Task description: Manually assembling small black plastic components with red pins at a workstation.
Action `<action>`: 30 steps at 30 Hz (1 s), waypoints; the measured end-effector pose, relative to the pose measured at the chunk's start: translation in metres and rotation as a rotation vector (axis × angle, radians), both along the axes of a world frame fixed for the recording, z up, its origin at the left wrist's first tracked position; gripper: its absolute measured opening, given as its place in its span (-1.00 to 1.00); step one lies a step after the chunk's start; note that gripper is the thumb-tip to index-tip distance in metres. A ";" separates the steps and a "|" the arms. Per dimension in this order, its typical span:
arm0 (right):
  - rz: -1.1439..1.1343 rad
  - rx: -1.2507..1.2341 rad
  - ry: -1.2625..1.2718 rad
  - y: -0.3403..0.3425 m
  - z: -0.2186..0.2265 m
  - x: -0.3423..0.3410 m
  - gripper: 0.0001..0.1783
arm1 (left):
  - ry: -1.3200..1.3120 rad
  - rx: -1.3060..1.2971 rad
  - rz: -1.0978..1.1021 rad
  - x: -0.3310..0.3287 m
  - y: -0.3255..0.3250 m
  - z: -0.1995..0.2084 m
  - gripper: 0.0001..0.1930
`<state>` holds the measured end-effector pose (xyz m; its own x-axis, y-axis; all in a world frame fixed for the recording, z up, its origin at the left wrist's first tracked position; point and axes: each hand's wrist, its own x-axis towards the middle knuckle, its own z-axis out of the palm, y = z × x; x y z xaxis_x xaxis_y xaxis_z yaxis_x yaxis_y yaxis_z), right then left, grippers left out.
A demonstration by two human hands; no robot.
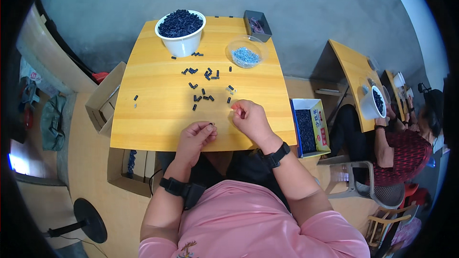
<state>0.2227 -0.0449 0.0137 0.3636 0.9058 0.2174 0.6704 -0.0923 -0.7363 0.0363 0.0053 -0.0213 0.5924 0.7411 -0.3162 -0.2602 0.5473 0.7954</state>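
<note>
Near the front edge of the table, my left hand [197, 138] is closed in a pinch. A small black plastic piece [210, 124] pokes out from between its thumb and forefinger. My right hand [252, 120] hovers a little farther right, its fingertips pressed together; anything in them is too small to make out. Ahead of both hands, several loose black pieces [205, 97] lie scattered on the yellow wooden table [158, 124]. A few tiny pale bits [231, 91] lie among them, just beyond my right hand.
At the back left stands a white tub [181, 47] heaped with black pieces. A clear bowl [246, 57] of small bluish metal parts and a grey bin [258, 26] are back right. Beside the table sits a carton [311, 129] of black pieces; farther right, a person [401, 155] works.
</note>
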 end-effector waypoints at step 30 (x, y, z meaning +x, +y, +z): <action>0.155 -0.126 0.833 -0.018 -0.005 -0.024 -0.92 | 0.097 0.341 -0.052 0.006 -0.014 -0.001 -0.83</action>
<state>0.1986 -0.0630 0.0086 0.2298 0.9581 -0.1710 -0.0732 -0.1582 -0.9847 0.0426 -0.0086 -0.0219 0.6117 0.7831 -0.1122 -0.1531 0.2563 0.9544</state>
